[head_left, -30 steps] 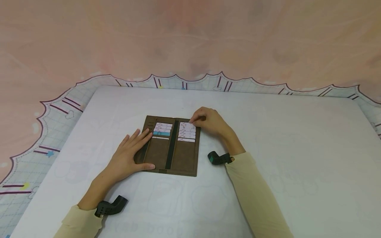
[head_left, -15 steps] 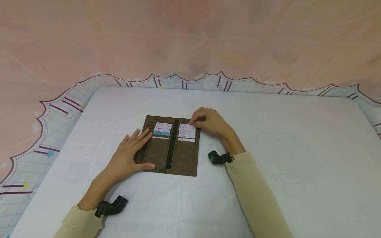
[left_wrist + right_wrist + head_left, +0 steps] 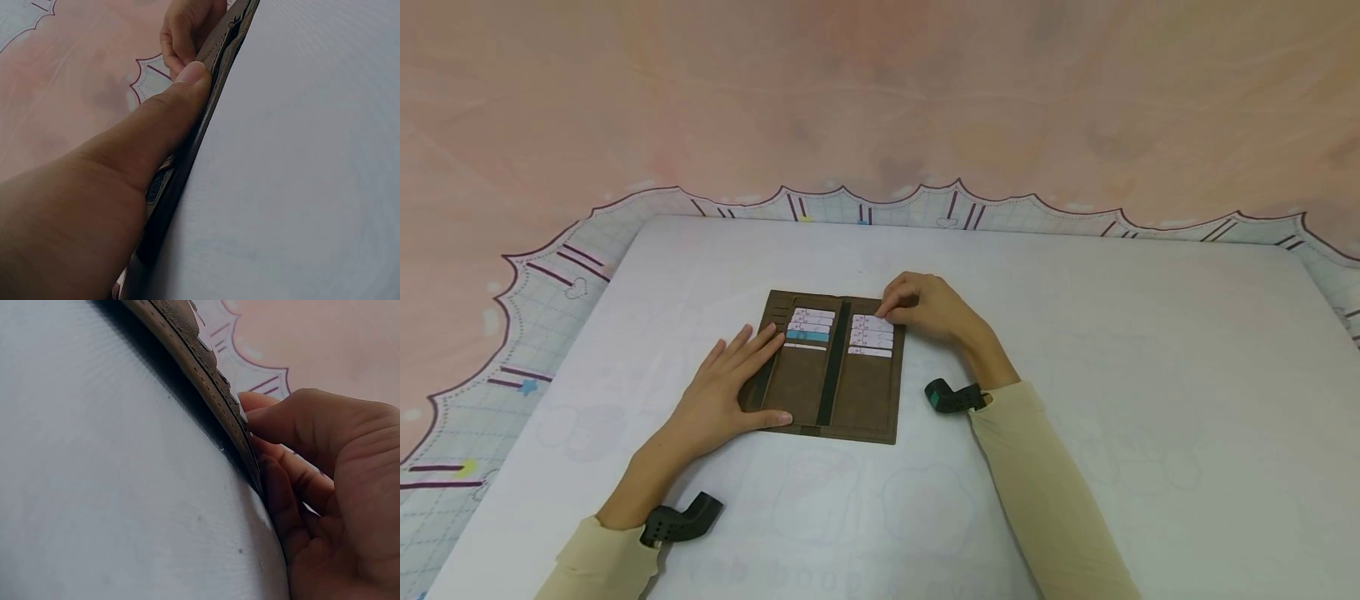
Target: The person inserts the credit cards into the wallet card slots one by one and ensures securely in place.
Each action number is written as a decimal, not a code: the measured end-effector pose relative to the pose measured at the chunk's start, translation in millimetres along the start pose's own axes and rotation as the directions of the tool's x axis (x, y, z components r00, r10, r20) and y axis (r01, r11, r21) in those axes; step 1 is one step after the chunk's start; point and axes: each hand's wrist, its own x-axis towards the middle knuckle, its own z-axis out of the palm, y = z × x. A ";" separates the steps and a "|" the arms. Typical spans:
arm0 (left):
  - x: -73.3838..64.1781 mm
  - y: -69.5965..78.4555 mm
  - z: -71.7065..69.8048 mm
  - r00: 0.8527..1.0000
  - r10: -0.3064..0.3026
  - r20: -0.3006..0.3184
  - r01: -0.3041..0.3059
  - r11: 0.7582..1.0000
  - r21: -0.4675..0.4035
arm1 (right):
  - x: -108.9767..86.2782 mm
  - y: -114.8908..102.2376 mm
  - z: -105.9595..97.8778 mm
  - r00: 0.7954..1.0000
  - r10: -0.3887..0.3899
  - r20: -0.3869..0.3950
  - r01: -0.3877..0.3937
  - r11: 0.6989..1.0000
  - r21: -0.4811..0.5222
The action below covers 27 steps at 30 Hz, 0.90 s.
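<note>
A brown bifold wallet (image 3: 865, 400) lies spread on the white tabletop in the head view, several white cards and a blue card (image 3: 807, 337) showing in its slots. My left hand (image 3: 718, 396) rests on its left panel with fingers straight and spread; the thumb (image 3: 181, 94) lies along the near edge in the left wrist view. At the top of the right panel, my right hand (image 3: 928, 307) pinches the uppermost white card (image 3: 867, 322) by its right corner. The right wrist view shows thumb and fingertips at a white card edge (image 3: 241, 411); the card's lower part is hidden.
The white tabletop (image 3: 1112, 375) extends around the wallet. A scalloped, patterned border (image 3: 887, 215) runs along its back and left, with a pinkish cloth (image 3: 880, 100) beyond. A black wrist device is on each forearm, left device (image 3: 681, 518) and right device (image 3: 953, 397).
My right hand has shifted slightly toward me, and the top white card on the right panel has slid a little lower into the wallet. The left hand stays in place.
</note>
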 end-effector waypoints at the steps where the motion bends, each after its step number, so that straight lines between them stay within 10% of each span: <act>1: 0.2 -0.1 -0.3 1.000 0.001 0.001 -0.001 1.000 0.003 | 0.2 -0.2 -0.2 1.000 -0.001 0.001 0.001 1.000 -0.001; 27: -2.1 3.2 -1.3 1.000 -0.005 0.002 0.005 0.999 0.047 | 1.2 -1.6 1.2 0.999 -0.004 0.046 0.004 1.000 0.002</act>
